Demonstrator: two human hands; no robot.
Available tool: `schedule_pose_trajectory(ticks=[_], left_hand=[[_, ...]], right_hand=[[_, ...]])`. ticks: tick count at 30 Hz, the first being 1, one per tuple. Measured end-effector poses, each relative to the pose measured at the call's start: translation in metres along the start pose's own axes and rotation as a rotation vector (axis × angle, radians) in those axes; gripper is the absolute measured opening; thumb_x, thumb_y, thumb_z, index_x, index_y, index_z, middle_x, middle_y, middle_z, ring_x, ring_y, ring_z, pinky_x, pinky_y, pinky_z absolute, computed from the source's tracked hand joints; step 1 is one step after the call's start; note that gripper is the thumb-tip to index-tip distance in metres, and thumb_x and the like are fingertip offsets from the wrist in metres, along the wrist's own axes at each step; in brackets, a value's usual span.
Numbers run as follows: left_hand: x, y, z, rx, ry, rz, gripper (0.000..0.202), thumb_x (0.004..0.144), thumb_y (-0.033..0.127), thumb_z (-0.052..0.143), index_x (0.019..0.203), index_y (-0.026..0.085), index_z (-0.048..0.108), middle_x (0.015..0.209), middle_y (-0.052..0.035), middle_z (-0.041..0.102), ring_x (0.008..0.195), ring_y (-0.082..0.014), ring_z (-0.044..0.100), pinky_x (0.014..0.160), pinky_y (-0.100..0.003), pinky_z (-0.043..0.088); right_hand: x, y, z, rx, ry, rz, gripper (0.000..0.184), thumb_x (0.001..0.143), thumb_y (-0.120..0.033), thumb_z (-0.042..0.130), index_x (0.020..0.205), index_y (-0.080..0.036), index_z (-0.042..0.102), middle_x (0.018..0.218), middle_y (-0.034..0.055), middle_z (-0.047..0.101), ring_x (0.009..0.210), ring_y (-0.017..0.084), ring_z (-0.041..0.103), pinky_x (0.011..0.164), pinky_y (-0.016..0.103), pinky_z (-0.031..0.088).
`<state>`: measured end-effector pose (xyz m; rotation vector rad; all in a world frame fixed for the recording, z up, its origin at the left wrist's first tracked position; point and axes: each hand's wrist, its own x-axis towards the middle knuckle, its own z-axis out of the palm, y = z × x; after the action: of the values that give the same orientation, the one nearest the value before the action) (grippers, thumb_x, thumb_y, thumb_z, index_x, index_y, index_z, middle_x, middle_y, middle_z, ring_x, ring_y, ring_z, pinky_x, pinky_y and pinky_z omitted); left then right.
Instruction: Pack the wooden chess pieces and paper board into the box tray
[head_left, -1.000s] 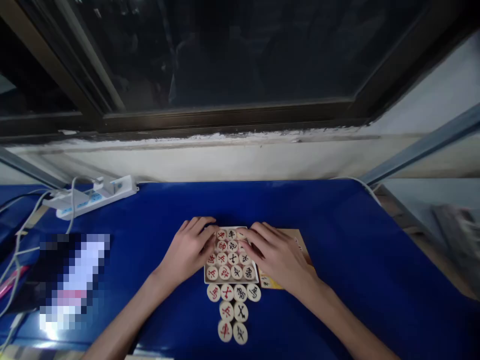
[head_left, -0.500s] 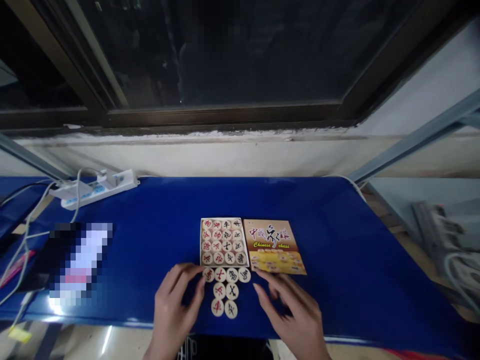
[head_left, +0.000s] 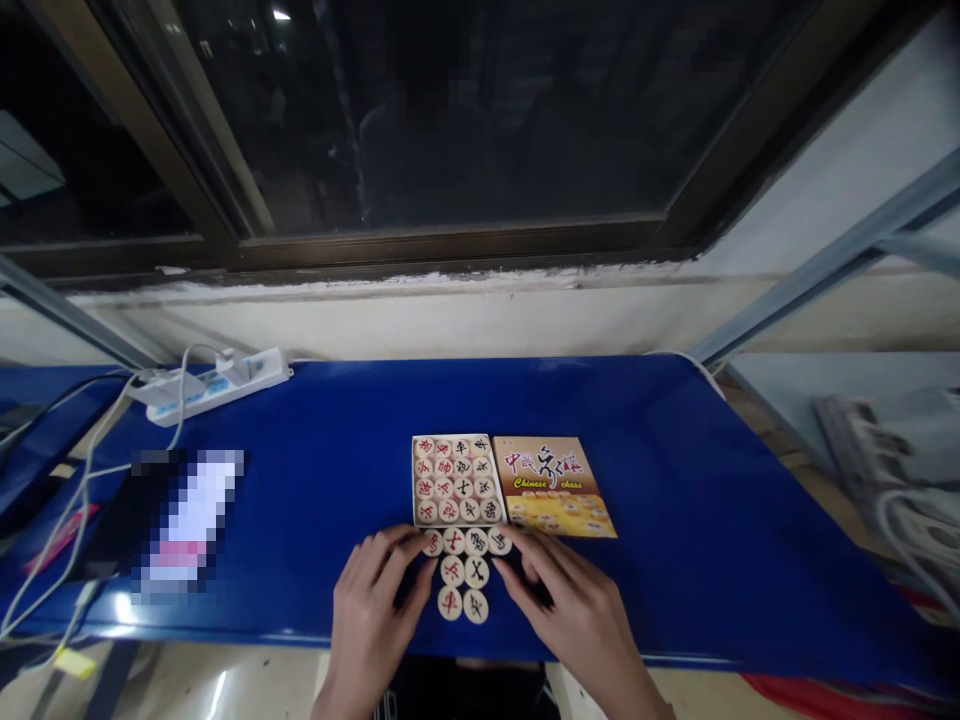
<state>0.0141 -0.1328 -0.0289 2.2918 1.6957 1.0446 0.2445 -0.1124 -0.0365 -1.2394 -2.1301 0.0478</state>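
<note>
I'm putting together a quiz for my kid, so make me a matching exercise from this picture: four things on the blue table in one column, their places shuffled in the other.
1. power strip
2. Chinese chess box lid
3. loose chess pieces
4. filled chess box

A. between left hand and right hand
B. directly left of the lid
C. far left, by the wall
D. rightmost of the set

Pairs: 1-C, 2-D, 3-A, 4-B.

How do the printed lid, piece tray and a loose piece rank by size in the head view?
1. Printed lid.
2. Piece tray, only slightly smaller.
3. Loose piece, by far smallest.
</note>
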Motion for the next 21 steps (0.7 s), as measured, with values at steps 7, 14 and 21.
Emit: schedule_pose_trajectory(ticks=[7,14,21], left_hand=[[-0.0005,-0.001,0.0026,0.011,0.011,0.016,0.013,0.098,0.022,0.058,0.108,0.022,0.066,0.107,-0.006,0.069,0.094,-0.0193,0.068,0.076,-0.031,0.054],[-0.0007,-0.001,0.0038,0.033,0.013,0.066,0.012,0.098,0.017,0.057,0.106,0.021,0.065,0.108,-0.0062,0.07,0.093,-0.0185,0.068,0.077,-0.031,0.053],[-0.0038,0.0022,-0.0021,-0.024,0.051,0.021,0.015,0.096,0.016,0.06,0.108,0.023,0.066,0.107,-0.0052,0.07,0.094,-0.0175,0.068,0.076,-0.028,0.053]], right_hand=[[0.0021,-0.001,0.002,-0.025,0.037,0.011,0.023,0.099,-0.022,0.057,0.118,-0.02,0.067,0.095,0.004,0.073,0.085,0.015,0.07,0.074,0.031,0.058],[-0.005,0.0012,0.0054,-0.213,0.031,-0.172,0.026,0.096,-0.009,0.055,0.116,-0.018,0.069,0.117,0.0031,0.074,0.102,0.02,0.07,0.084,0.038,0.057],[-0.0045,-0.0009,-0.0013,-0.049,0.118,-0.051,0.036,0.092,-0.013,0.064,0.128,-0.019,0.062,0.107,0.0036,0.075,0.091,0.018,0.071,0.081,0.036,0.057]])
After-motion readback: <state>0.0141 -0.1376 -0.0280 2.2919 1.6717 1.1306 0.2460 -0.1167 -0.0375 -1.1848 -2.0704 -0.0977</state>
